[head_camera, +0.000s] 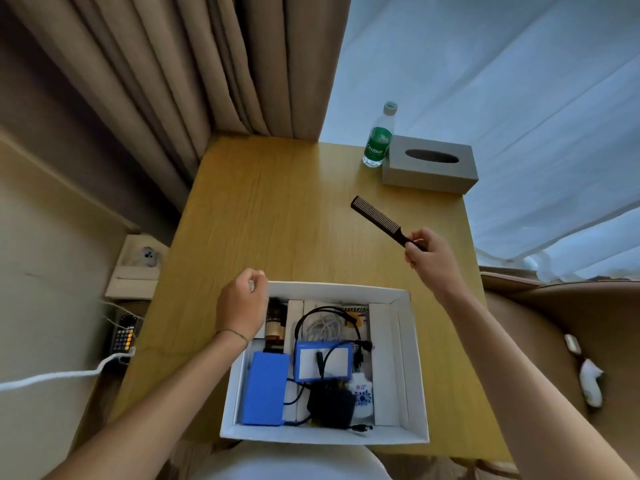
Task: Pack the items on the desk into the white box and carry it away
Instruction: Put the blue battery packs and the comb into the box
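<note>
Right hand (427, 252) pinches a black comb (384, 221) by its handle above the counter (277, 209), likely bound for the white box (405, 358); left hand (242, 303), loosely curled, steadies its far-left corner.

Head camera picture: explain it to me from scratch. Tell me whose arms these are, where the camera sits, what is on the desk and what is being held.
There is no robot here. A person wears one wide-angle camera on the head, looking forward and down, so the two arms reaching in from the bottom are their own.

The right hand pinches the handle of a black comb, held above the wooden desk. The left hand is loosely curled at the far left corner of the white box; whether it grips the rim is unclear.

The box sits at the desk's near edge and already holds two blue packs, black and white cables, a brown bottle and a small white bottle. At the desk's far right corner stand a green-labelled water bottle and a grey tissue box.
</note>
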`<move>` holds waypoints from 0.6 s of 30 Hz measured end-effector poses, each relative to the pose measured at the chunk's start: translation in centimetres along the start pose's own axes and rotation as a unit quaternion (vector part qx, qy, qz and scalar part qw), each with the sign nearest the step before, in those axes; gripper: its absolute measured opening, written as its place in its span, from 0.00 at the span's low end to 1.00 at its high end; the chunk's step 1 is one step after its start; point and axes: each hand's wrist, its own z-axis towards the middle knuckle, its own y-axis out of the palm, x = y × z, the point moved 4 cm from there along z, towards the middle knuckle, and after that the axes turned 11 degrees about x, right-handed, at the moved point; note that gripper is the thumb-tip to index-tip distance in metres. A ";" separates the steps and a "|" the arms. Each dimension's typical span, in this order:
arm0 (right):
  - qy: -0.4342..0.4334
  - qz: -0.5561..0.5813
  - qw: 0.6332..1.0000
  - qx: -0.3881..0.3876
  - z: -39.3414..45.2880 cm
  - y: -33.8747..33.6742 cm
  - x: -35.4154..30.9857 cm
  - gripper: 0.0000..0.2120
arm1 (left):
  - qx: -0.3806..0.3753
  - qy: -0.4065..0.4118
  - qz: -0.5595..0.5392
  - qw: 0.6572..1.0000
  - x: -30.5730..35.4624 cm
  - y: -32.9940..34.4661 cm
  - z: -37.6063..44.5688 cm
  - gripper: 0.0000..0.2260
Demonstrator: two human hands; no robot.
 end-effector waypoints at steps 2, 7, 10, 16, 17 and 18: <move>-0.027 0.003 1.000 -0.011 -2.7 -0.7 -1.7 0.05 | 0.003 -0.002 -0.001 1.000 0.0 -0.1 0.1 0.18; -0.058 -0.058 0.992 -0.092 -8.6 0.6 -3.2 0.09 | 0.004 0.011 -0.008 1.000 -0.1 0.0 0.2 0.18; -0.061 -0.111 0.985 -0.114 -10.7 2.5 -1.9 0.13 | 0.004 0.020 -0.006 1.000 -0.1 0.0 0.3 0.19; -0.055 -0.191 0.972 -0.127 -12.4 6.7 1.7 0.09 | -0.002 0.021 -0.002 1.000 -0.4 0.0 0.3 0.18; -0.053 -0.194 0.972 -0.124 -12.3 7.2 2.1 0.08 | -0.002 0.021 -0.001 1.000 -0.4 0.0 0.3 0.18; -0.050 -0.196 0.972 -0.120 -12.3 7.5 2.4 0.08 | -0.001 0.021 0.000 1.000 -0.4 0.0 0.3 0.18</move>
